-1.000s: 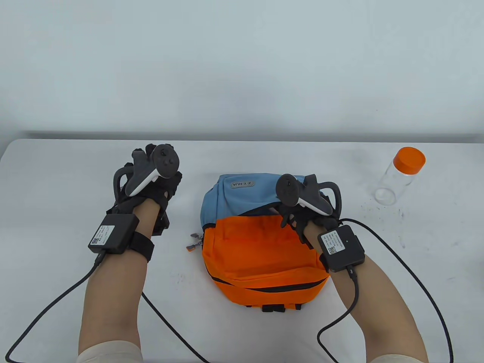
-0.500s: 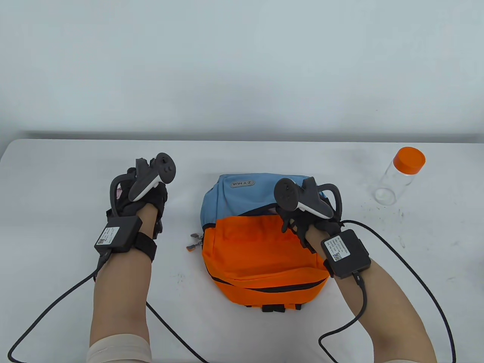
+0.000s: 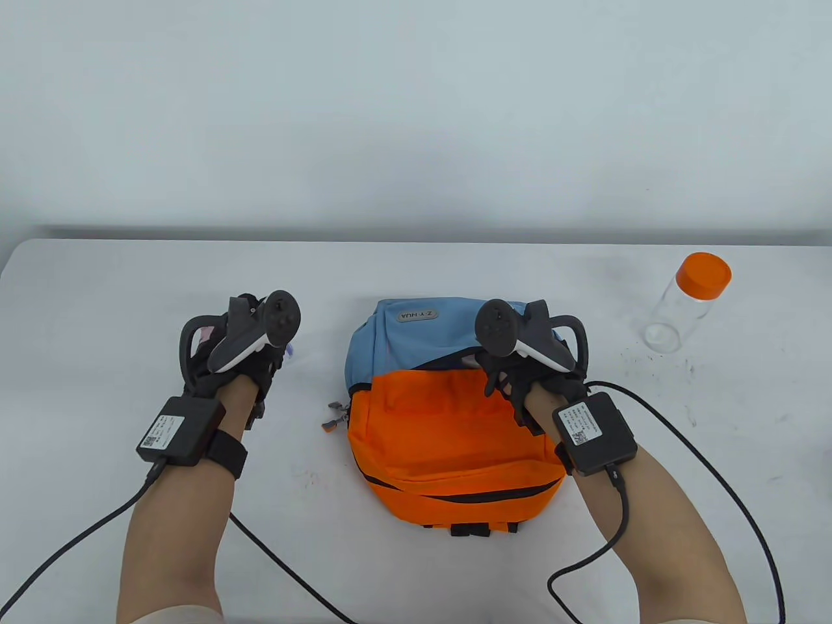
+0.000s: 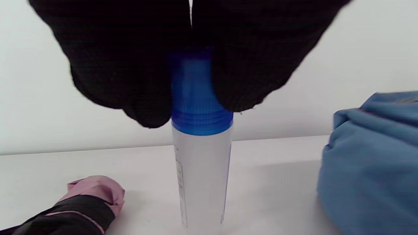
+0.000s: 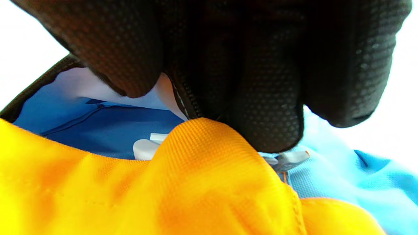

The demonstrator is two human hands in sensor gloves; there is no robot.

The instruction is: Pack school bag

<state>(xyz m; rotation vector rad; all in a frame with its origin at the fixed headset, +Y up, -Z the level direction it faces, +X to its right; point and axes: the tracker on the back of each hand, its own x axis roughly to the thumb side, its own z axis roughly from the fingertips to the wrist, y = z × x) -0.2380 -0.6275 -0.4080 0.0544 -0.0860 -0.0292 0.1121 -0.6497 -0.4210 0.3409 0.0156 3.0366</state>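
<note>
A blue and orange school bag [image 3: 448, 422] lies in the middle of the table, its main opening gaping. My right hand [image 3: 513, 380] pinches the orange rim of that opening [image 5: 202, 153] beside the zip, and the blue lining [image 5: 107, 127] shows inside. Left of the bag, my left hand [image 3: 260, 354] grips the blue cap [image 4: 200, 107] of a white tube [image 4: 202, 176]. The tube stands upright with its base on the table. From above, the tracker hides most of the tube.
A pink and black folded item [image 4: 81, 202] lies just left of the tube, partly under my left hand [image 3: 207, 333]. A clear bottle with an orange cap [image 3: 689, 302] stands at the far right. Glove cables trail toward the near edge.
My left hand has drawn back toward me and slightly left with the tube. The right hand has stayed on the bag's rim with hardly any movement.
</note>
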